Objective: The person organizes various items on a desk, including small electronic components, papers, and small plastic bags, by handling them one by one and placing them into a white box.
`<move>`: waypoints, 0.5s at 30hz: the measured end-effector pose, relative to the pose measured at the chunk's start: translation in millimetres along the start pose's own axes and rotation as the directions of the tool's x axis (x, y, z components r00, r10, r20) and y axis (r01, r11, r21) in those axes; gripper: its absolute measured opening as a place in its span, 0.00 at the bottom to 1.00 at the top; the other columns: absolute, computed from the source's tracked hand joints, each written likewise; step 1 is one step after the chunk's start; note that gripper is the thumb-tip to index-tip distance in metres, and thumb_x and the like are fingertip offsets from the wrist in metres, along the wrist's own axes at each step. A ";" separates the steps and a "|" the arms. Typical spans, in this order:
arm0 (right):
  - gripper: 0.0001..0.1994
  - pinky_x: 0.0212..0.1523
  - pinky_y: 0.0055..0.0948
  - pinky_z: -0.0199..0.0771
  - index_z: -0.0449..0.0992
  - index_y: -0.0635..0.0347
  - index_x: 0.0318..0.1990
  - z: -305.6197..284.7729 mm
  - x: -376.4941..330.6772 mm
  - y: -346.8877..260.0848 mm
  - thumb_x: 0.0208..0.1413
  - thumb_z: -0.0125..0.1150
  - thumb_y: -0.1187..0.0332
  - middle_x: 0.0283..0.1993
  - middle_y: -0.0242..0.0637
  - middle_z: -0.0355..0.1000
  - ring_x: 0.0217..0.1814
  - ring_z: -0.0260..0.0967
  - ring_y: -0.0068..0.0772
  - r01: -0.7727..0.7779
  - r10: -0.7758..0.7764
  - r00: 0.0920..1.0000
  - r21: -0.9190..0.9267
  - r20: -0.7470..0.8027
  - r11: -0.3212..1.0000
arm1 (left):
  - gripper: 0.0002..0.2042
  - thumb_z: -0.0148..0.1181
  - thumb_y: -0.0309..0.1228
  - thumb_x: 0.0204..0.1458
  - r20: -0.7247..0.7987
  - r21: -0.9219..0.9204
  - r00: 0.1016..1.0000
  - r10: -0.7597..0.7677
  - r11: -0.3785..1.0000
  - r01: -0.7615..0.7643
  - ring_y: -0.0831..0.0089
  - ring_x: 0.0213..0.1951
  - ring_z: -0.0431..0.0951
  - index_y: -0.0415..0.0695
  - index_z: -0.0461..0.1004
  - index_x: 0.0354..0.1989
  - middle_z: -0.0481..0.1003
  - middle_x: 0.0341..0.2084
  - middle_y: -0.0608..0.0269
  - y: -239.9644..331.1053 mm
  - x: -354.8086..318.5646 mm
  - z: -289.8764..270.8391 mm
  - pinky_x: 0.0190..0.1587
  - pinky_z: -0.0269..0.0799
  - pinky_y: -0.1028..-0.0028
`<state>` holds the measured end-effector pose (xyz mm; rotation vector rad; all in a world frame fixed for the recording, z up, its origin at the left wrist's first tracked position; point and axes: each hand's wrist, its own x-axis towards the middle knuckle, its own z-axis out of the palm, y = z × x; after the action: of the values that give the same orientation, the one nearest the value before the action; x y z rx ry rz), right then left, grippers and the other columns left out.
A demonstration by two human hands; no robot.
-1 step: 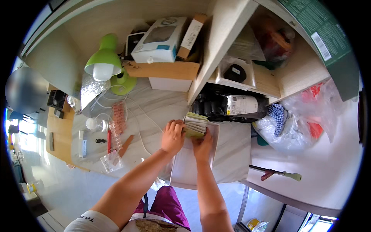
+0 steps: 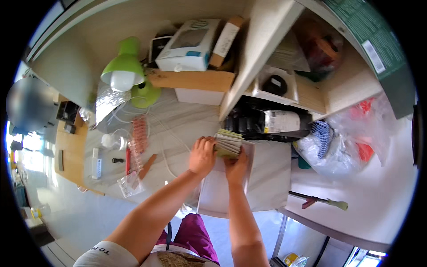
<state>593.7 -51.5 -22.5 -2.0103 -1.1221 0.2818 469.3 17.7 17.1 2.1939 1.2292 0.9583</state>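
Note:
Between my two hands is a stack of thin, flat pieces [image 2: 229, 143], pale with green edges; their exact kind cannot be made out. My left hand [image 2: 203, 156] is closed against the stack's left side, its fingers bent. At the lower right edge, my right hand [image 2: 236, 168] grips the stack with thumb and fingers, some of which are hidden. Below the hands lies a shallow white box [image 2: 219, 196] at the front of the marble-patterned table [image 2: 269, 178]. The stack is over the box's far end.
Behind the stack lies a black plastic-wrapped package [image 2: 249, 122]. A green lamp [image 2: 126, 62] stands at the far left, near a pink bubbly strip [image 2: 139, 133], a red pen [image 2: 128, 161] and a brown strip [image 2: 147, 166]. Clear plastic bags [image 2: 338, 147] sit at right, beneath shelves.
The whole view has shifted slightly to the right. Both hands keep the same hold on the stack.

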 end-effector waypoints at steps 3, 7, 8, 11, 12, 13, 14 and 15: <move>0.32 0.40 0.39 0.69 0.62 0.68 0.56 14.6 0.5 8.6 0.40 0.68 0.70 0.46 0.52 0.64 0.43 0.65 0.49 0.009 -0.009 1.000 -0.012 -0.015 1.000 | 0.21 0.58 0.24 0.41 0.075 0.042 0.997 -0.026 0.999 0.023 0.54 0.50 0.66 0.42 0.65 0.48 0.68 0.46 0.54 -6.3 1.1 3.1 0.53 0.62 0.60; 0.31 0.42 0.40 0.70 0.62 0.70 0.55 14.3 -2.5 4.0 0.40 0.67 0.72 0.45 0.53 0.66 0.44 0.66 0.50 0.094 -0.098 0.994 -0.083 -0.043 0.992 | 0.25 0.57 0.25 0.41 0.110 0.040 0.993 -0.040 0.999 0.035 0.52 0.52 0.65 0.39 0.62 0.52 0.67 0.48 0.51 -8.9 -2.5 1.0 0.56 0.60 0.60; 0.31 0.43 0.39 0.70 0.62 0.71 0.55 14.1 -1.0 7.8 0.41 0.67 0.72 0.46 0.53 0.67 0.45 0.66 0.50 0.069 -0.068 0.998 0.047 -0.017 0.997 | 0.26 0.57 0.25 0.41 0.106 0.026 0.994 -0.040 0.999 0.037 0.52 0.53 0.64 0.40 0.62 0.53 0.66 0.49 0.51 -5.6 -3.2 -1.3 0.56 0.60 0.60; 0.30 0.43 0.38 0.71 0.62 0.71 0.54 15.8 0.9 9.0 0.42 0.66 0.72 0.47 0.52 0.68 0.46 0.68 0.50 -0.073 0.051 0.996 0.370 0.069 0.926 | 0.28 0.58 0.25 0.41 0.113 -0.015 0.991 -0.067 0.998 0.069 0.51 0.54 0.62 0.40 0.60 0.55 0.64 0.51 0.51 2.0 -17.9 -29.7 0.57 0.59 0.60; 0.30 0.43 0.38 0.71 0.62 0.71 0.54 14.0 -0.1 3.5 0.43 0.66 0.72 0.48 0.52 0.67 0.46 0.68 0.49 -0.146 0.115 0.989 0.437 0.097 0.887 | 0.28 0.58 0.25 0.42 0.120 -0.029 0.989 -0.082 0.996 0.086 0.51 0.55 0.61 0.40 0.59 0.55 0.64 0.52 0.51 4.3 -26.7 -40.5 0.57 0.59 0.60; 0.29 0.43 0.37 0.71 0.62 0.71 0.54 9.5 -1.9 -5.2 0.43 0.66 0.72 0.48 0.52 0.67 0.46 0.69 0.49 -0.218 0.176 0.976 0.498 0.130 0.840 | 0.28 0.58 0.25 0.42 0.142 -0.058 0.987 -0.074 0.995 0.083 0.51 0.55 0.61 0.40 0.59 0.55 0.63 0.53 0.50 4.2 -38.8 -52.2 0.58 0.58 0.60; 0.30 0.44 0.37 0.71 0.62 0.71 0.54 2.7 -2.3 -15.5 0.45 0.67 0.66 0.50 0.52 0.67 0.49 0.68 0.49 -0.150 0.134 0.988 0.250 0.082 0.957 | 0.28 0.58 0.25 0.42 0.163 -0.091 0.985 -0.058 0.993 0.074 0.50 0.55 0.61 0.41 0.59 0.56 0.62 0.53 0.50 2.0 -51.9 -65.0 0.58 0.58 0.60; 0.31 0.46 0.38 0.70 0.62 0.71 0.54 4.5 -1.9 -17.4 0.46 0.66 0.64 0.50 0.52 0.66 0.50 0.67 0.49 -0.134 0.124 0.990 0.159 0.074 0.978 | 0.29 0.58 0.25 0.42 0.183 -0.123 0.982 -0.042 0.990 0.065 0.50 0.56 0.60 0.41 0.59 0.56 0.62 0.53 0.50 -1.0 -66.3 -79.0 0.59 0.57 0.60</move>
<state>579.5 -45.6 -13.0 -1.9419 -0.9752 0.4922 385.4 -35.4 45.2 2.0858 1.1057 0.7754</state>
